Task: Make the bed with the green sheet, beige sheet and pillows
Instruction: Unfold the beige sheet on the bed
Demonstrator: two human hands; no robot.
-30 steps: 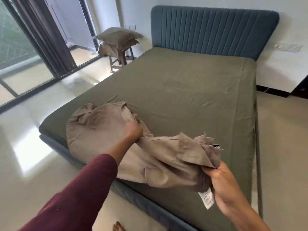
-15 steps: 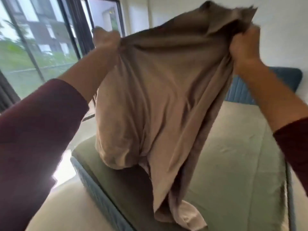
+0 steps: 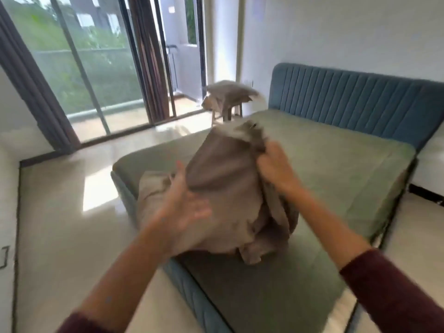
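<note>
The beige sheet [image 3: 225,188] is a bunched, billowing heap over the foot of the bed, blurred by motion. My right hand [image 3: 274,167] clutches its upper right edge in a fist. With fingers spread, my left hand [image 3: 185,207] lies against the sheet's left side; I cannot tell whether it grips any cloth. The green sheet [image 3: 336,169] lies flat and fitted over the mattress. Two beige pillows [image 3: 229,93] are stacked on a small stool beside the head of the bed.
The blue padded headboard [image 3: 355,99] stands against the white wall. The blue bed frame [image 3: 187,284] edge runs below my arms. Shiny tiled floor [image 3: 72,212] lies to the left, with sliding glass doors [image 3: 91,68] and dark curtains [image 3: 149,56] beyond.
The beige sheet has come down from held high in front of my face to a heap over the bed's foot. My left hand has opened; my right still grips the edge.
</note>
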